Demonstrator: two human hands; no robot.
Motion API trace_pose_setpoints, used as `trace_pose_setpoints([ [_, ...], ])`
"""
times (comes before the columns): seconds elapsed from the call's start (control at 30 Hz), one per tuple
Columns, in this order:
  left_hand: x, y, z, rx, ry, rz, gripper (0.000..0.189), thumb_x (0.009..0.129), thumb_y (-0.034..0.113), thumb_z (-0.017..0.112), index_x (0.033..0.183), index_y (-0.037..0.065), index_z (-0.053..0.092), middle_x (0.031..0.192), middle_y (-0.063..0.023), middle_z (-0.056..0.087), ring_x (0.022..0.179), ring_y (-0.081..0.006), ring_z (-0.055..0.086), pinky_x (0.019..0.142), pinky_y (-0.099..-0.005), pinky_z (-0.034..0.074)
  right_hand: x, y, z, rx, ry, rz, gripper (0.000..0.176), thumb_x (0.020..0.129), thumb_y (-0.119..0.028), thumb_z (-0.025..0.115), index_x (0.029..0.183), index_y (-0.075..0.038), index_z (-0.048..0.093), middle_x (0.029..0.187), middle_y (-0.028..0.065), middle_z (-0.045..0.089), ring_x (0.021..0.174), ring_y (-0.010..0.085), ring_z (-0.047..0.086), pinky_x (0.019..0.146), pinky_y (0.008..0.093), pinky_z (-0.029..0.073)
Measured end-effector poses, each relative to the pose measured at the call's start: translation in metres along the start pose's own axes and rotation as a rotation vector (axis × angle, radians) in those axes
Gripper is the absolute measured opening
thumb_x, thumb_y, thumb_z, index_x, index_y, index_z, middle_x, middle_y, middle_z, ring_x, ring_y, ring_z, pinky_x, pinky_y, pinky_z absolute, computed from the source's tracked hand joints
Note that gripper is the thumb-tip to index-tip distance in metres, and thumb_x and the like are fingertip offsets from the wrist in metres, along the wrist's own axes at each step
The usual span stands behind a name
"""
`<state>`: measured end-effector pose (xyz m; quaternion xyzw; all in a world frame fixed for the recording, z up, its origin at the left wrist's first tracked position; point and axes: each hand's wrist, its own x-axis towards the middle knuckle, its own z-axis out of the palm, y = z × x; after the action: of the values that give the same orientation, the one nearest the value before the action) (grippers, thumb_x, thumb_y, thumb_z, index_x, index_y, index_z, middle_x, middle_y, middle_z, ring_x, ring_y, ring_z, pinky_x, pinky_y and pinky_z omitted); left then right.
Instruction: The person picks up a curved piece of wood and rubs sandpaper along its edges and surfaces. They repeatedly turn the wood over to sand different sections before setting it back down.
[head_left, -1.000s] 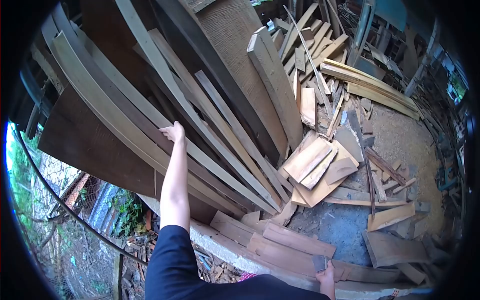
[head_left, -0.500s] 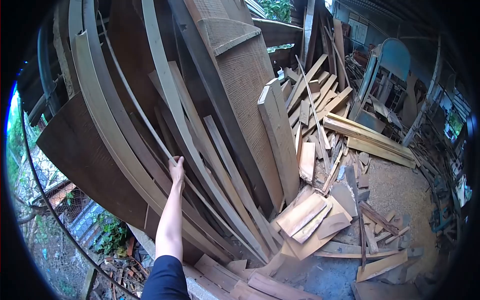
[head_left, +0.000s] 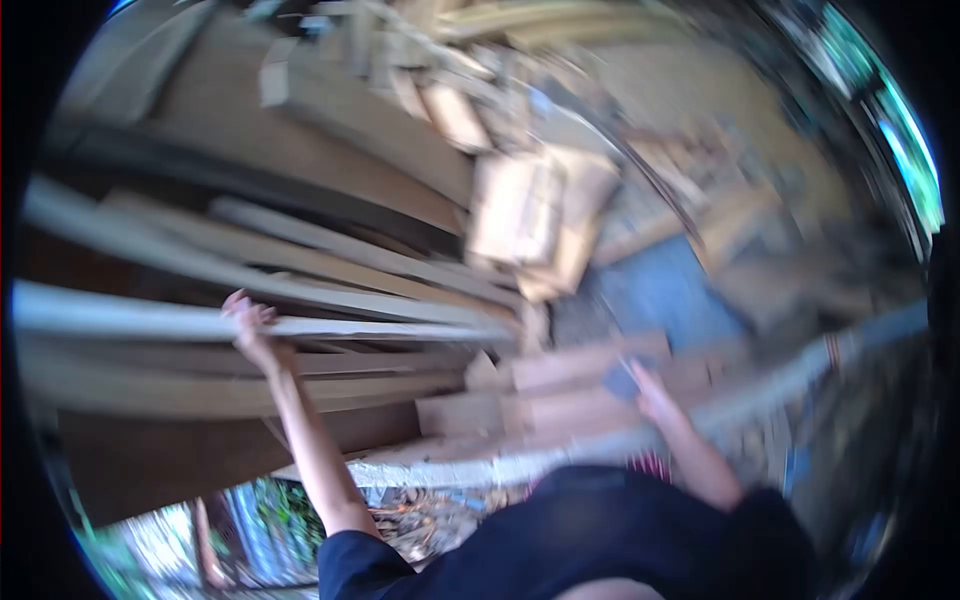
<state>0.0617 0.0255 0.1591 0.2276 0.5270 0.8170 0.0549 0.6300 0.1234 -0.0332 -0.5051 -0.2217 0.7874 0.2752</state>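
Note:
Motion blur smears the head view. My left hand is at the left, its fingers closed round a long pale wooden strip that leans among other boards. My right hand is lower right of the middle, closed on a small dark flat object whose kind I cannot make out. Below that object lie reddish-brown boards. Just above my left hand runs another long plank, and a brown plank passes just below it.
Offcuts of light wood are heaped beyond the strips' lower ends. A thick board leans at the upper left. Along the front runs a pale low ledge, with rubble beyond it. A blue-grey floor patch shows at the right.
The view has swung sharply down and round, so the boards now lie sideways. My right hand and the dark object have come into view. My left hand still grips a strip.

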Motion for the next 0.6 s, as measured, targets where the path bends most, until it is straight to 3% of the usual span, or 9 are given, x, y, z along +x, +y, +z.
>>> trace_pose_setpoints([
  [0.1,-0.031,0.010,0.011,-0.158,-0.125,0.012,0.036,0.075,0.014,0.056,0.107,0.002,0.046,0.071,-0.0009,0.044,0.057,-0.0086,0.038,0.057,-0.0229,0.040,-0.009,0.025,-0.019,0.027,0.175,-0.054,0.033,0.089,-0.034,0.045,0.105,-0.006,0.053,0.099,0.0059,0.059,0.088,0.0165,0.059,0.079,0.0335,0.049],
  [0.17,-0.060,0.019,0.033,-0.005,0.065,0.103,0.037,0.078,0.016,0.056,0.110,0.001,0.046,0.074,-0.0044,0.048,0.061,-0.0117,0.045,0.055,-0.0266,0.042,-0.009,0.045,-0.035,0.018,0.256,-0.071,0.033,0.089,-0.030,0.047,0.105,-0.002,0.051,0.095,0.0076,0.060,0.085,0.0178,0.059,0.076,0.0338,0.049],
  [0.23,-0.076,-0.005,0.039,0.179,0.179,0.402,0.038,0.084,0.021,0.055,0.112,-0.001,0.044,0.077,-0.0109,0.049,0.060,-0.0163,0.049,0.054,-0.0261,0.045,-0.020,0.042,-0.031,0.023,0.386,-0.084,0.033,0.089,-0.029,0.046,0.106,-0.001,0.050,0.096,0.0086,0.060,0.086,0.0187,0.059,0.075,0.0342,0.049],
  [0.3,-0.115,-0.032,0.053,0.370,0.134,0.431,0.042,0.084,0.023,0.055,0.112,-0.005,0.042,0.084,-0.0145,0.051,0.065,-0.0206,0.052,0.055,-0.0297,0.046,-0.023,0.054,-0.047,0.149,0.300,-0.156,0.035,0.089,-0.031,0.045,0.106,-0.001,0.050,0.097,0.0092,0.059,0.088,0.0186,0.058,0.074,0.0364,0.048],
  [0.37,-0.136,-0.083,0.057,0.512,0.165,0.272,0.046,0.084,0.024,0.052,0.114,-0.008,0.039,0.094,-0.0204,0.051,0.078,-0.0297,0.056,0.067,-0.0388,0.050,-0.035,0.052,-0.054,0.092,0.515,-0.252,0.039,0.088,-0.033,0.046,0.108,0.000,0.049,0.098,0.0097,0.058,0.088,0.0180,0.058,0.071,0.0366,0.048],
  [0.43,-0.142,-0.071,0.081,0.246,0.075,0.506,0.039,0.087,0.030,0.051,0.109,-0.001,0.043,0.082,-0.0106,0.047,0.064,-0.0160,0.045,0.055,-0.0262,0.040,-0.055,0.043,-0.061,0.012,0.596,-0.099,0.041,0.086,-0.035,0.048,0.108,0.000,0.049,0.096,0.0093,0.058,0.082,0.0177,0.058,0.066,0.0353,0.048],
  [0.47,-0.139,-0.060,0.093,0.204,0.120,0.278,0.034,0.088,0.030,0.049,0.106,0.001,0.046,0.076,-0.0055,0.046,0.057,-0.0126,0.039,0.049,-0.0242,0.034,-0.059,0.050,-0.065,0.023,0.601,-0.121,0.041,0.086,-0.035,0.048,0.108,0.000,0.049,0.096,0.0093,0.058,0.082,0.0177,0.058,0.066,0.0353,0.048],
  [0.5,-0.140,-0.047,0.108,0.073,0.080,0.218,0.029,0.088,0.026,0.050,0.105,0.003,0.050,0.072,-0.0015,0.043,0.053,-0.0103,0.034,0.046,-0.0228,0.028,-0.060,0.052,-0.074,0.082,0.569,-0.124,0.043,0.085,-0.036,0.049,0.108,0.000,0.048,0.095,0.0092,0.057,0.078,0.0175,0.058,0.063,0.0341,0.048],
  [0.6,-0.148,0.024,0.160,0.103,-0.096,0.152,0.038,0.089,0.035,0.042,0.110,0.004,0.050,0.079,-0.0035,0.046,0.061,-0.0132,0.039,0.055,-0.0260,0.034,-0.039,0.070,-0.109,0.164,0.580,-0.172,0.047,0.083,-0.038,0.052,0.109,0.001,0.047,0.091,0.0087,0.057,0.072,0.0170,0.056,0.058,0.0324,0.046],
])
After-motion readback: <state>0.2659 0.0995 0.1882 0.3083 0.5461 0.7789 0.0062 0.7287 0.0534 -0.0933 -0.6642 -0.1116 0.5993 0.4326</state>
